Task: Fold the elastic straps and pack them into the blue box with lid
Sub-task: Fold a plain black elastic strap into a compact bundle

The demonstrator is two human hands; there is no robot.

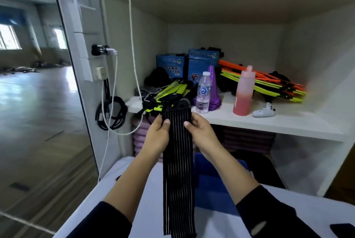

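Note:
A long black elastic strap (178, 170) with thin white stripes hangs straight down in front of me. My left hand (158, 135) grips its upper left edge and my right hand (199, 132) grips its upper right edge, thumbs on the front. The strap's lower end reaches the white table (146, 209). Behind the strap and my right forearm sits the blue box (213, 184), partly hidden. Another dark strap piece (343, 230) lies at the table's bottom right corner.
A white shelf (269, 124) ahead holds two blue cartons (171, 66), a water bottle (203, 92), purple cones (212, 84), a pink bottle (244, 91), neon ladder rungs (269, 82) and yellow-black straps (169, 93). Cables (111, 113) hang on the left post.

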